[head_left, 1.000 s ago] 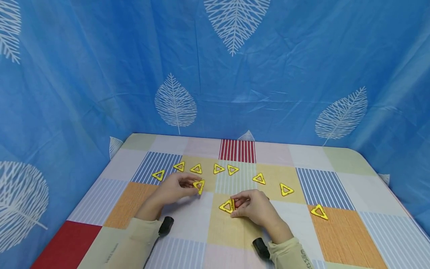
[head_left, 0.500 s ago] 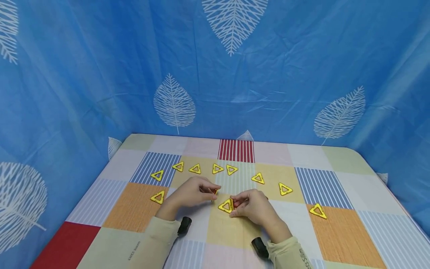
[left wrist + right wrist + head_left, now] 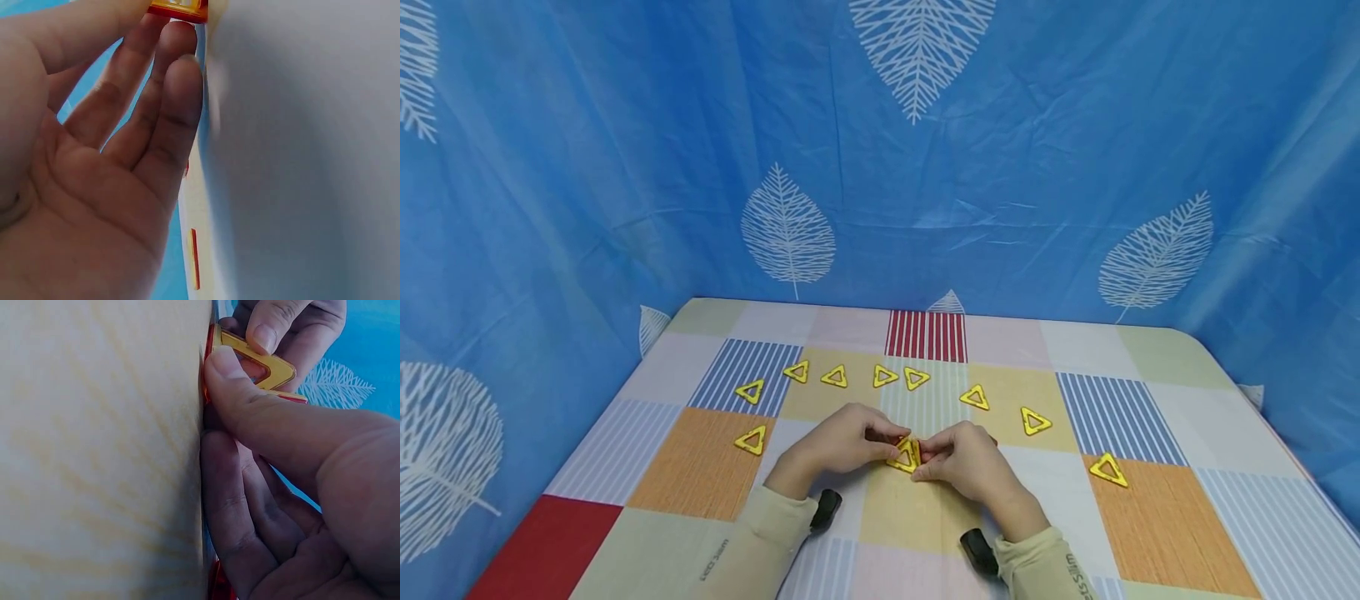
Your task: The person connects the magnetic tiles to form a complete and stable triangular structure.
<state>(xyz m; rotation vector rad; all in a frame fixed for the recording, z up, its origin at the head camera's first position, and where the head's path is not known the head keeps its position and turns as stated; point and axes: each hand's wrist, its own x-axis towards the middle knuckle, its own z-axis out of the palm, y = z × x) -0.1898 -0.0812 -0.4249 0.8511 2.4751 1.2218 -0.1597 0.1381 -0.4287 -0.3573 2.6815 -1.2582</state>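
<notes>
In the head view, yellow triangle tiles with open middles meet between the two hands in the table's centre. My left hand pinches a yellow triangle tile, its thumb on one face. My right hand grips the tile group from the right, thumb at a lower corner. In the right wrist view a yellow triangle tile stands tilted up from the tablecloth, with the left thumb on its far part and the right thumb on its near corner. Red edges show below it. The fingers hide much of the joined tiles.
Several loose yellow triangle tiles lie in an arc behind the hands, from a left tile to a right tile. A patchwork tablecloth covers the table. Blue leaf-print curtains enclose its back and sides.
My left hand has moved right, bringing its yellow triangle tile up against the tiles at the right hand. The right hand has stayed in place.
</notes>
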